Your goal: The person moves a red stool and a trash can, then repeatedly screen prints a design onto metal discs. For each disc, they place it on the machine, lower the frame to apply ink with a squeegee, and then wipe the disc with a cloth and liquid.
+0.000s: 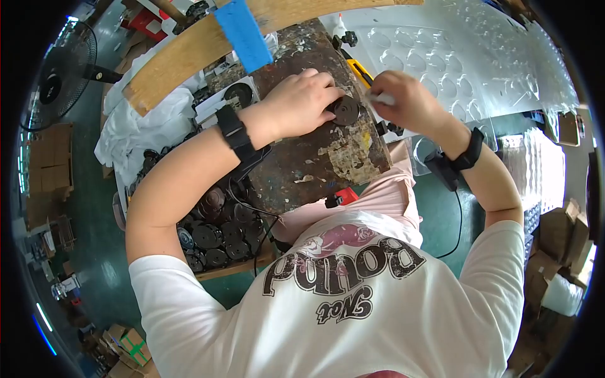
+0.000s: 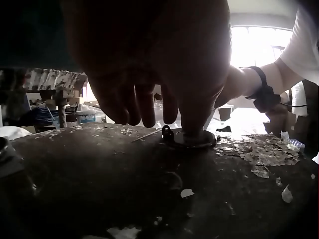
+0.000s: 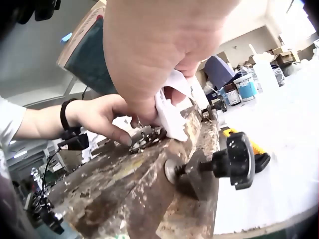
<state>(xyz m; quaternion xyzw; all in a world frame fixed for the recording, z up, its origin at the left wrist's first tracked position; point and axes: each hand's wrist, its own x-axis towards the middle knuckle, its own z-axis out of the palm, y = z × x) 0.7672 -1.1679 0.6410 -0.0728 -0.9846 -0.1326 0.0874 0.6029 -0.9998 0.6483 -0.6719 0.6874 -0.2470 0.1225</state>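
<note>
Brown, paint-scabbed wood makes up the worktop (image 1: 287, 176), and a dark round disc (image 1: 346, 112) lies flat on it near the edge by the right hand (image 1: 408, 106). From here, the left hand (image 1: 297, 104) grips the disc's near side between thumb and finger. The right hand pinches a crumpled white wipe, perhaps cloth or paper, close beside the disc. A yellow utility knife (image 1: 360, 72) lies beyond, near a black clamp knob (image 3: 236, 161).
</note>
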